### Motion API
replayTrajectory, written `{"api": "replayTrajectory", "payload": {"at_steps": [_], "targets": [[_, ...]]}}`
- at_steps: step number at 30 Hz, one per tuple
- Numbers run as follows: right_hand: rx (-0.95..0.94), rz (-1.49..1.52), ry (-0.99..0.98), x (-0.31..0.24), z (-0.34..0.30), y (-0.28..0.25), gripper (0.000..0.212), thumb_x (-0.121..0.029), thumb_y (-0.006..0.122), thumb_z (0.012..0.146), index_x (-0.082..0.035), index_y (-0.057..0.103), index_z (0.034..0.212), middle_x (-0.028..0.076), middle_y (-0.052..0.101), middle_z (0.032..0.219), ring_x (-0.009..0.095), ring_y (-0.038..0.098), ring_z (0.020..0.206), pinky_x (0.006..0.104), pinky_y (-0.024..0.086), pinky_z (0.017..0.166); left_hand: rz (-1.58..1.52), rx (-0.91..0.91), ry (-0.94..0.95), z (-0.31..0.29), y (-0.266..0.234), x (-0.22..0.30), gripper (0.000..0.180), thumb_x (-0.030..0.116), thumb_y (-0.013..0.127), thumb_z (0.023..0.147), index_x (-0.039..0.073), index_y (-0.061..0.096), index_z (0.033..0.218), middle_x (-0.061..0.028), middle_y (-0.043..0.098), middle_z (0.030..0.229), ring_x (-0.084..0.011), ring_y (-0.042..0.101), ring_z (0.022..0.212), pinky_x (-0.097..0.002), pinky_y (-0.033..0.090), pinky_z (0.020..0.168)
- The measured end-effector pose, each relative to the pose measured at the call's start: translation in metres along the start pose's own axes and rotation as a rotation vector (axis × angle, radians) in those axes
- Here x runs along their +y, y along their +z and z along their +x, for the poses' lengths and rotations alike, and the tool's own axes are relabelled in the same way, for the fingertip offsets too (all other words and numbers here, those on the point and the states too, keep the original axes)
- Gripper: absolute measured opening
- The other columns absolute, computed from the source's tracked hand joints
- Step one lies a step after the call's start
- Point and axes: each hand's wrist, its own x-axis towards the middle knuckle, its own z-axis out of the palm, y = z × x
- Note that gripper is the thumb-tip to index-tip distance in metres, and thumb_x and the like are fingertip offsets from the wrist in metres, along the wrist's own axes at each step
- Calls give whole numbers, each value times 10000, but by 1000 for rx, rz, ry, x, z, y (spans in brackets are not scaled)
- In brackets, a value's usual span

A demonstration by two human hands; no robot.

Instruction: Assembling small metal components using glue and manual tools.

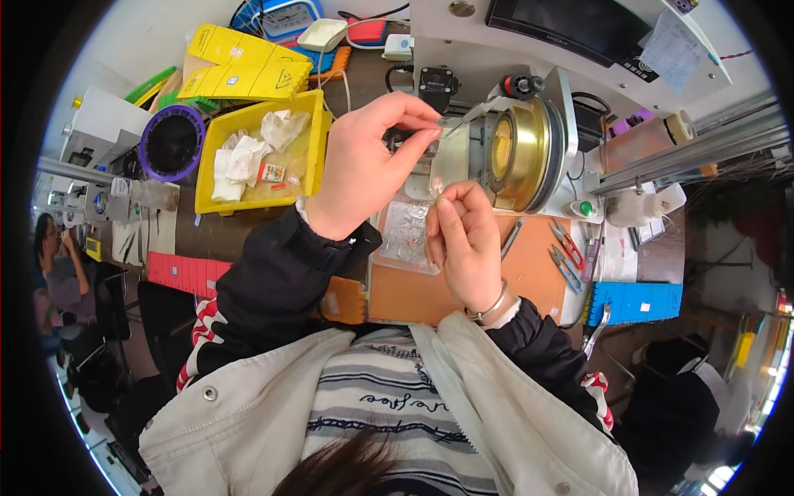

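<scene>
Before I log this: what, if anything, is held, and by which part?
Right hand: seemingly a tiny whitish piece, gripped part unclear. Left hand: pinched closed; whether on anything, I cannot tell.

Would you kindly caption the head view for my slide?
Bare left hand and right hand, both pinched, near a shallow clear plastic tray and round golden metal drum.
</scene>
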Motion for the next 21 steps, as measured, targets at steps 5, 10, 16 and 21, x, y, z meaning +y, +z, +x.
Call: {"api": "replayTrajectory", "payload": {"at_steps": [5,10,16,21], "targets": [[5,2,0,1,0,0,35,-91,434,1049,-58,421,1048,30,532,764,45,403,490,196,329,447,99,28,86,0,3,-5,116,-54,691,819,-17,650,921,-72,701,853,-145,697,828,-260,520,734],[17,-1,-7,1,1,-1,39,-87,440,1046,-51,425,1040,29,539,767,43,409,496,195,333,453,205,-43,172,6,-3,-4,106,-42,685,808,-15,641,901,-95,688,833,-190,696,792,-273,518,704],[43,-56,-34,-2,10,4,63,-98,454,1042,-37,442,1051,27,547,762,45,418,496,204,336,452,396,-164,278,15,-8,4,117,-7,665,796,35,615,893,-105,645,792,-280,656,760,-350,494,655],[164,-81,-100,2,29,11,128,-140,485,1036,-24,455,1081,26,551,760,47,427,502,214,332,443,470,-200,327,21,-6,13,99,20,642,808,56,584,879,-118,613,761,-327,616,750,-411,469,637]]}}
